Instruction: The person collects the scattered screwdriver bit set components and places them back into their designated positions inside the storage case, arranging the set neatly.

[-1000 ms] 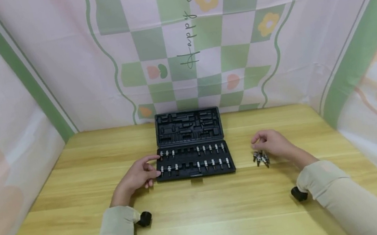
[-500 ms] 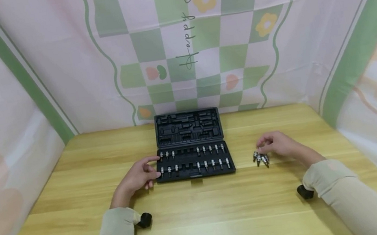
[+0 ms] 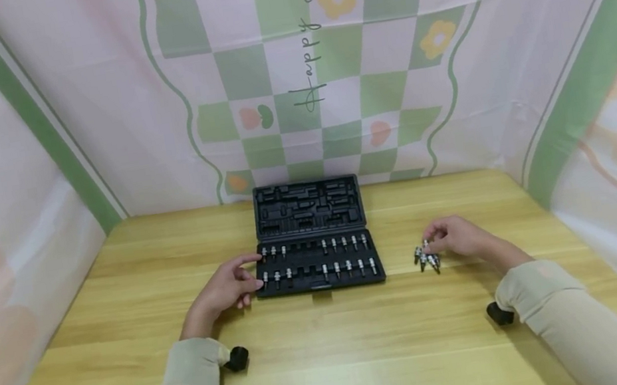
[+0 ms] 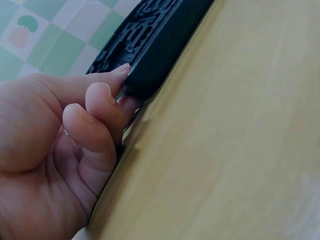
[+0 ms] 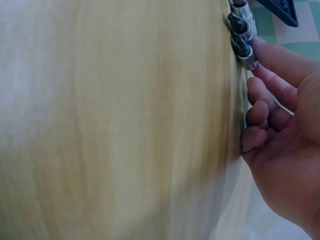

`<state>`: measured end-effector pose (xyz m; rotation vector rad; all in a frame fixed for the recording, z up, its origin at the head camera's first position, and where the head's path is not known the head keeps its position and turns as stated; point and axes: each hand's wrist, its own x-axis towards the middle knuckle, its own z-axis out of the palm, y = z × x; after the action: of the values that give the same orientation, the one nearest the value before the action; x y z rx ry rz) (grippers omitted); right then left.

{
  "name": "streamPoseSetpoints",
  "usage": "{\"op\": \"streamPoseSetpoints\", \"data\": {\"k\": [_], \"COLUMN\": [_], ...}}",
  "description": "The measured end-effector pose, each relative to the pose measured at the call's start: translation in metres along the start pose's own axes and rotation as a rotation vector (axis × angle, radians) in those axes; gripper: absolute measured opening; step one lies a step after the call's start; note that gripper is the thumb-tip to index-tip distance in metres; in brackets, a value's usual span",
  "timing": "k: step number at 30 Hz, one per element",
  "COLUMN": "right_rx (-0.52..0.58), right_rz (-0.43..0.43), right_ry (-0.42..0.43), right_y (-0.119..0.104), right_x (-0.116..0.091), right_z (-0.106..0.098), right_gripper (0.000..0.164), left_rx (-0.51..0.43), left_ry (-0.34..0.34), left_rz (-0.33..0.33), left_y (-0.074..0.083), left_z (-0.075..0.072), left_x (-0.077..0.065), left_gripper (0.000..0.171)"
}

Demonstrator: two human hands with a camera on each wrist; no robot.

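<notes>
Black case (image 3: pixel 309 257): the left hand (image 3: pixel 225 289) touches its nine-o'clock edge, thumb and forefinger spread apart. At three o'clock, the right hand (image 3: pixel 456 238) pinches a bit (image 3: pixel 426 244) between thumb and forefinger, at the pile (image 3: pixel 430 261).

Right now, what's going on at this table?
A person's left hand holds the left edge of an open black case, its lid tipped back. Their right hand touches a small pile of loose bits on the table to the case's right; whether it grips one is unclear. Seated bits fill two rows, except for vacant slots mid-row.
</notes>
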<state>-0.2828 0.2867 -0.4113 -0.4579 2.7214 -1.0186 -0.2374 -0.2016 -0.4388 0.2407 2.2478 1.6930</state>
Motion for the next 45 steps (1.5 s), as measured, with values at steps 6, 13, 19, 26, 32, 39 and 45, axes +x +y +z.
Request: {"op": "streamPoseSetpoints", "data": {"k": [6,13,19,26,32,39,45], "right_rx": [-0.007,-0.043,-0.051,-0.11,-0.12,-0.099,-0.081], "right_rz": [-0.004,0.016,0.007,-0.02,-0.04,-0.017,0.022], "right_ry": [0.027,0.07,0.1,0.146,0.14,0.151,0.177], "right_y": [0.003,0.0,0.002,0.002,-0.002,-0.004,-0.011], "right_x": [0.001,0.003,0.006,0.013,0.017,0.024,0.026], "right_z": [0.0,0.003,0.004,0.001,0.0,0.002,0.004], "right_gripper": [0.024,0.022,0.02,0.016,0.017,0.014,0.014], "left_rx": [-0.001,-0.005,-0.01,-0.01,-0.011,-0.009,-0.01], "left_ry": [0.007,0.006,0.006,0.006,-0.001,0.003,-0.001], "left_rz": [-0.003,0.004,0.003,0.008,0.006,0.014,0.009], "left_y": [0.001,0.002,0.002,0.001,-0.001,0.0,0.0], "left_z": [0.0,0.0,0.0,0.0,0.0,0.0,0.0], "left_x": [0.001,0.0,-0.002,-0.001,0.0,-0.001,-0.001], "left_gripper": [0.058,0.058,0.057,0.058,0.059,0.057,0.058]}}
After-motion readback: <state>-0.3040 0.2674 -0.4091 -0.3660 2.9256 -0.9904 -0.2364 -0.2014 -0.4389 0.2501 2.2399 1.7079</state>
